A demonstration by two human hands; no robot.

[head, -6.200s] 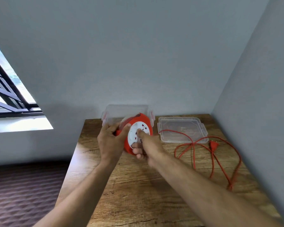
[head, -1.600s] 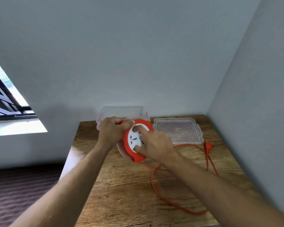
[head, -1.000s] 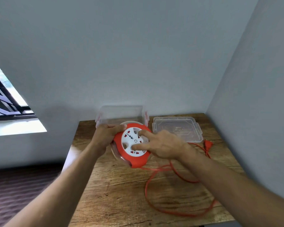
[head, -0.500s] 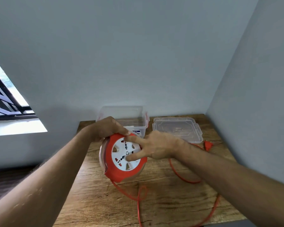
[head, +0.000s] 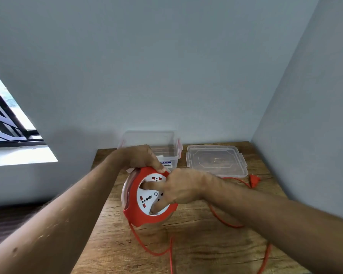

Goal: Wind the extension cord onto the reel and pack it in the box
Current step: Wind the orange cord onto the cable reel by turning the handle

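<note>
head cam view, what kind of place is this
Probably a plain indoor room corner, home or office: a wooden table pushed against bare grey walls, with a barred window at the left.

Wooden table (head: pixel 202 246) sat tucked in a corner of plain grey walls (head: pixel 166 66), with a barred window (head: pixel 6 123) off to the left.

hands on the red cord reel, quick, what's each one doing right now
Left hand: closed on the top rim of the round red and white plastic cord reel.
Right hand: fingers pressed into the reel's white socket face, gripping it.
</note>
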